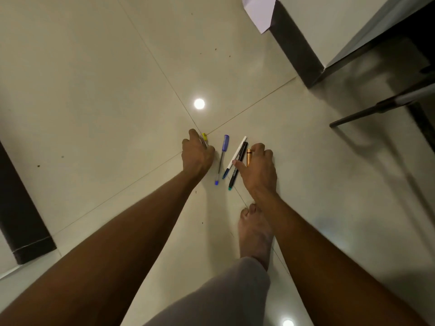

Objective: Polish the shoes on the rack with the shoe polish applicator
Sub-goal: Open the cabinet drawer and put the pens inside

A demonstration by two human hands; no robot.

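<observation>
No shoes, rack or polish applicator appear in the head view. Several pens lie on the tiled floor (117,90). My left hand (197,154) reaches down with curled fingers around a pen with a yellow end (204,136). A blue capped pen (222,158) lies free between my hands. My right hand (257,168) is over a white pen (237,151), a black pen (239,165) and an orange-gold pen (248,156), fingers curled around the orange-gold one, thumb on the black pen.
My bare foot (255,234) and grey trouser leg (211,297) stand just behind the pens. A dark-based cabinet (296,45) is at the back right, a thin metal leg (367,109) at right, a dark plinth (21,215) at left, and white paper (257,12) lies at the top.
</observation>
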